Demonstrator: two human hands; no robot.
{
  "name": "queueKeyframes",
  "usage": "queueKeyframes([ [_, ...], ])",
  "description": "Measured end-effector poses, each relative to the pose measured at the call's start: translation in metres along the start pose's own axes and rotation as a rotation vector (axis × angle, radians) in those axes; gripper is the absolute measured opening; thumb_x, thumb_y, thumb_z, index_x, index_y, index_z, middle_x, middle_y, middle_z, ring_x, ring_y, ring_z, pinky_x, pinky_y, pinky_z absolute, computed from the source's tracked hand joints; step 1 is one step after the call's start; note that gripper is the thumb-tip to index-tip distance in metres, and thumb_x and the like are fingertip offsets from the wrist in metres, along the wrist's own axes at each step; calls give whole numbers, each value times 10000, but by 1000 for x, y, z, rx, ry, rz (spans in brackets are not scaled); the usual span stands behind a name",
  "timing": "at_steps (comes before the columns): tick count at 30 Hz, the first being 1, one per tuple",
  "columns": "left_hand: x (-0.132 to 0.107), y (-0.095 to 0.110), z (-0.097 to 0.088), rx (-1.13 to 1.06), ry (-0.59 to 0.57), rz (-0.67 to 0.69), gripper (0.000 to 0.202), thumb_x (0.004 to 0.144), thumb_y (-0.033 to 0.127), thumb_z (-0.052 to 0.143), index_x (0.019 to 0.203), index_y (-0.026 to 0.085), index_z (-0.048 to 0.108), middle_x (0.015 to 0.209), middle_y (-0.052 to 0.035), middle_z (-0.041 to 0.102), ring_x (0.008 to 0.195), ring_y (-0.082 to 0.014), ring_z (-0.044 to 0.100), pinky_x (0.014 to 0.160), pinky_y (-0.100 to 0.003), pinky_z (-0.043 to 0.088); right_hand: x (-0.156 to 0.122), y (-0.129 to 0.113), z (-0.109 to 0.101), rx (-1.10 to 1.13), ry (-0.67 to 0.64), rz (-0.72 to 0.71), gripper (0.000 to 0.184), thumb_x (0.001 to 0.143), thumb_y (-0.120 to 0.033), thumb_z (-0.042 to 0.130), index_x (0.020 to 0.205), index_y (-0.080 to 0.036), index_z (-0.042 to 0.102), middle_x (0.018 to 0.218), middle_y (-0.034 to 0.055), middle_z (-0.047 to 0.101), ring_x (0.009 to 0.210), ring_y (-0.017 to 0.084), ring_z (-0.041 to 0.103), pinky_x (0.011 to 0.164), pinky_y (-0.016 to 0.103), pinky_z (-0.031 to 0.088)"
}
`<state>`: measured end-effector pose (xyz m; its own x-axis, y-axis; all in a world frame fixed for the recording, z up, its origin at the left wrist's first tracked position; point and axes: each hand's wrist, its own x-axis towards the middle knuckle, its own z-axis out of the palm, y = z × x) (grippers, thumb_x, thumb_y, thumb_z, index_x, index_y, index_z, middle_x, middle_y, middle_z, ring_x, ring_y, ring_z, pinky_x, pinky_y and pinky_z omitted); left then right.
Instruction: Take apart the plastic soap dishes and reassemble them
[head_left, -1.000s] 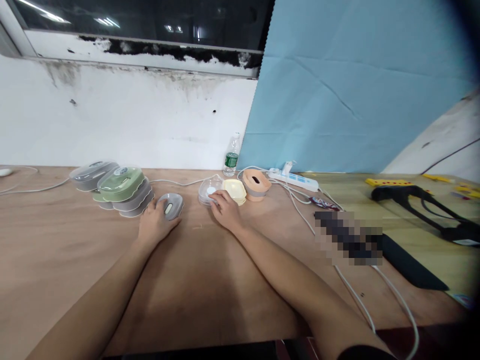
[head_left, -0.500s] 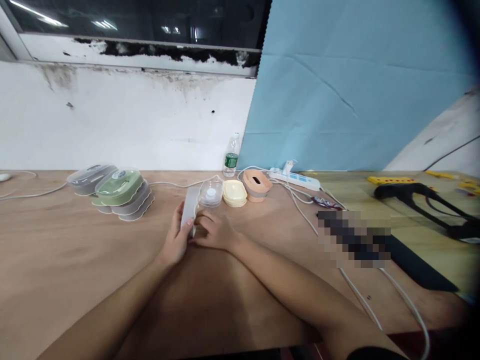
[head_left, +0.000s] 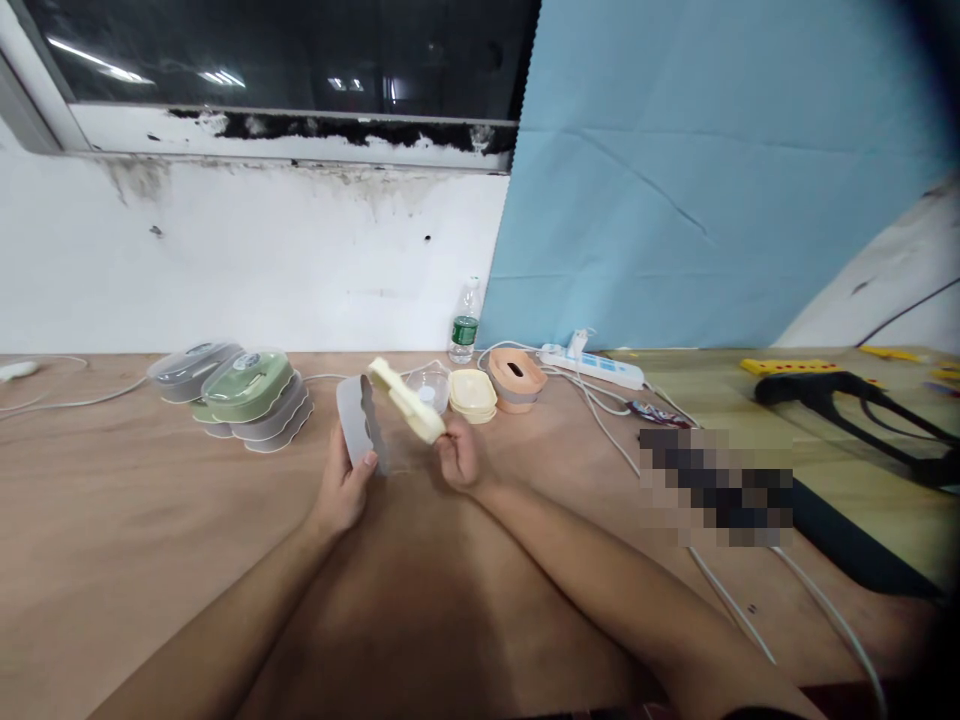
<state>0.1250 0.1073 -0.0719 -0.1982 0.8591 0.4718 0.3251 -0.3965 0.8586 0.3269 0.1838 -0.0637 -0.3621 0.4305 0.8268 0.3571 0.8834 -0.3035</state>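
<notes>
My left hand [head_left: 345, 485] grips a grey plastic container [head_left: 355, 420] with a wavy rim, tilted on its side above the table. In my right hand [head_left: 461, 457] is a pale yellow tray [head_left: 407, 400], pinched by its lower end and held apart from the container. Motion blurs the tray a little. Behind it, a clear plastic container [head_left: 437, 385] is partly hidden. To its right sit stacked pale yellow bowls [head_left: 472, 390] and an orange box with a slot in its lid [head_left: 517, 375].
Stacked grey and green lidded containers [head_left: 247, 385] stand at the left. A water bottle [head_left: 464, 325] is by the wall. A white power strip [head_left: 600, 368] with cables lies at the back right, and a black frame-like object [head_left: 825, 400] is farther right.
The yellow tray has come out of the grey container, moving right with my right hand. My left hand has moved slightly left, with the container still in it.
</notes>
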Motion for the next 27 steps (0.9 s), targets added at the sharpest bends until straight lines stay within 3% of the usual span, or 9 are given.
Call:
queueKeyframes([
  [4,4,5,-4,-2,-47,71,627,856,518,523,1374,214,343,1327,-131,448,1222,-279,452,1026,-421,394,21,38,-35,-97,312,226,229,956,-343,350,935,-198,525,818,76,582,779,213,561,716,345,450],
  [6,4,8,-3,6,-73,67,635,856,498,535,1380,211,320,1308,-141,433,1180,-281,471,971,-432,434,33,56,-59,-211,354,271,211,948,-337,378,938,-199,538,895,80,592,859,222,554,779,357,436],
  [9,2,11,-1,25,-130,79,684,838,472,576,1398,212,283,1309,-144,403,1148,-283,478,914,-436,464,44,75,-88,-326,182,256,205,947,-321,398,934,-201,564,903,69,604,876,217,550,783,336,425],
  [12,2,12,1,52,-152,99,709,820,458,605,1402,215,280,1308,-145,395,1120,-278,484,897,-440,467,46,81,-99,-400,-57,190,203,951,-295,408,929,-197,584,927,75,622,912,216,552,799,320,416],
  [16,2,11,0,98,-142,110,710,816,445,610,1402,218,279,1313,-145,386,1124,-279,479,900,-446,460,45,83,-90,-503,-248,174,211,953,-266,415,960,-185,610,974,93,624,957,221,544,831,318,401],
  [23,3,11,-2,95,-146,120,686,827,438,600,1390,214,280,1326,-151,381,1150,-284,478,897,-446,472,46,75,-81,-624,-515,186,212,944,-240,457,880,-184,651,939,86,610,906,200,543,753,283,375],
  [27,3,12,-2,119,-151,125,687,821,439,605,1386,214,286,1313,-150,387,1143,-285,481,884,-448,479,45,71,-81,-587,-597,156,191,927,-231,493,882,-188,674,933,80,619,912,190,550,706,267,363],
])
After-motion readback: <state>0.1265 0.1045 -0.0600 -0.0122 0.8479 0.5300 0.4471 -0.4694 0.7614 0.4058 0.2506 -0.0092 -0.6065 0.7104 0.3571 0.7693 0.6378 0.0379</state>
